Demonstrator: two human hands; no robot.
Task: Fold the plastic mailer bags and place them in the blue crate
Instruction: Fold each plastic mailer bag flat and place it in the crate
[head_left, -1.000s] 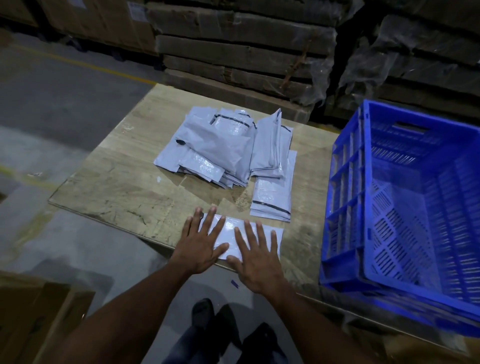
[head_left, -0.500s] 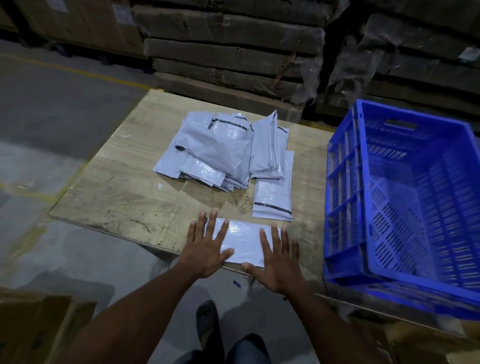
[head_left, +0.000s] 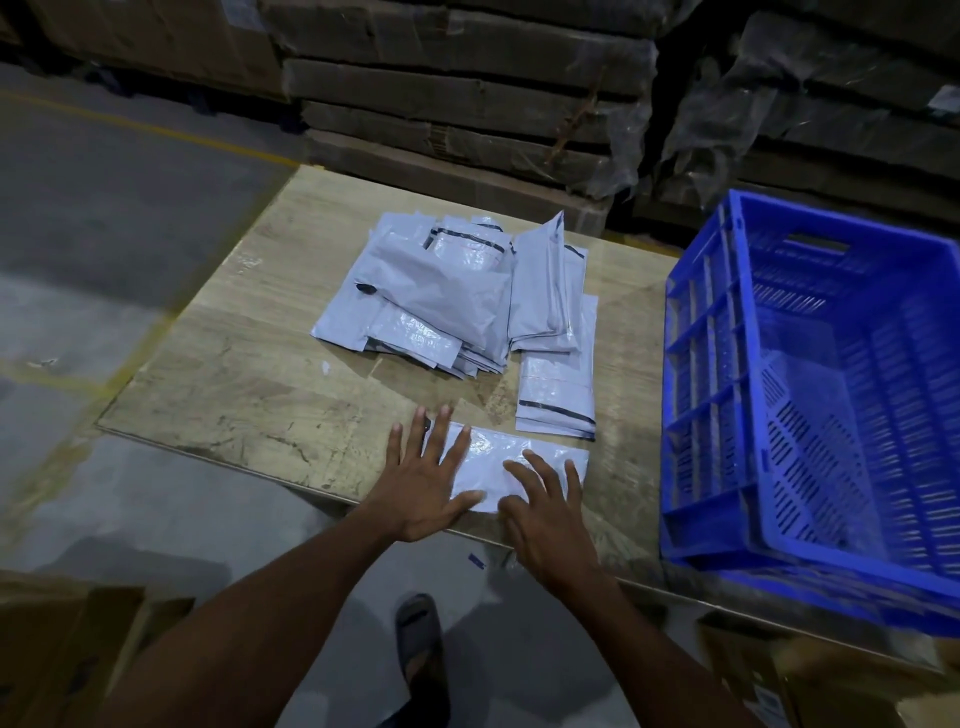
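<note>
A folded pale grey mailer bag (head_left: 498, 462) lies flat at the near edge of the wooden table (head_left: 249, 384). My left hand (head_left: 423, 478) presses on its left end with fingers spread and straight. My right hand (head_left: 545, 512) rests on its right half, fingers slightly bent. A loose pile of grey mailer bags (head_left: 441, 301) sits in the middle of the table, with a small neat stack of folded bags (head_left: 558, 400) just right of it. The blue crate (head_left: 810, 415) stands at the table's right side, tilted toward me; I see nothing inside it.
Wrapped stacks of flat cardboard (head_left: 467, 104) rise behind the table. Concrete floor (head_left: 104, 218) with a yellow line lies to the left. Brown cartons (head_left: 62, 660) sit at the lower left and lower right. My sandalled foot (head_left: 421, 639) shows below the table edge.
My right hand slid right along the folded bag, then came back toward its middle. The left hand stayed pressing the left end. The camera shifted slightly.
</note>
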